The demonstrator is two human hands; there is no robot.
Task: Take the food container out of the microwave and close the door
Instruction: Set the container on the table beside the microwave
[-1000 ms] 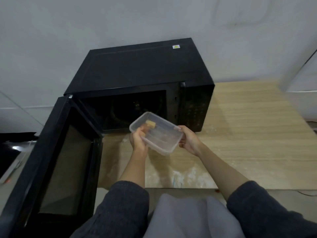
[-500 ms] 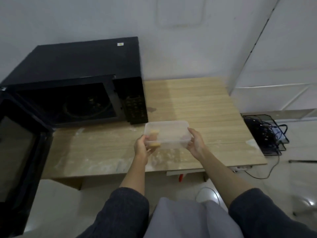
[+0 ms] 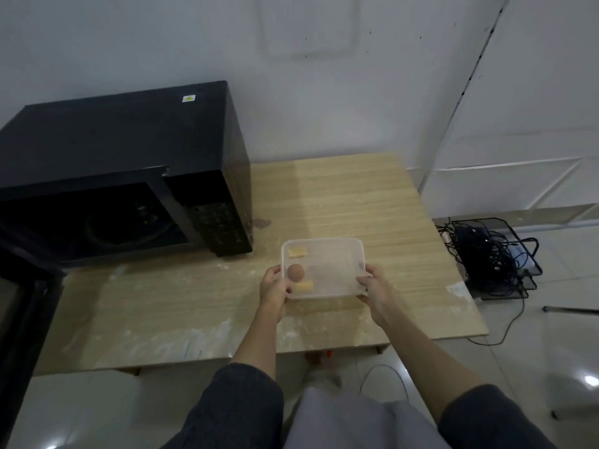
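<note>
1. A pale wooden table (image 3: 340,189) is seen filling the middle of the scene, set against a white wall.
2. The black microwave (image 3: 123,150) is found at the far left of the table, its cavity exposed.
3. The microwave door (image 3: 22,306) is swung wide open toward the near left.
4. A black wire rack (image 3: 499,257) stuffed with cables is spotted on the floor to the right.
5. The clear food container (image 3: 330,270) is held over the table, right of the microwave and fully outside it.
6. The container's left edge is gripped by the left hand (image 3: 274,291), fingers curled closed around it.
7. The right edge is clasped the same way by the right hand (image 3: 372,286).
8. A brown round piece (image 3: 295,273) and two yellowish bits are seen inside, at the left end.
</note>
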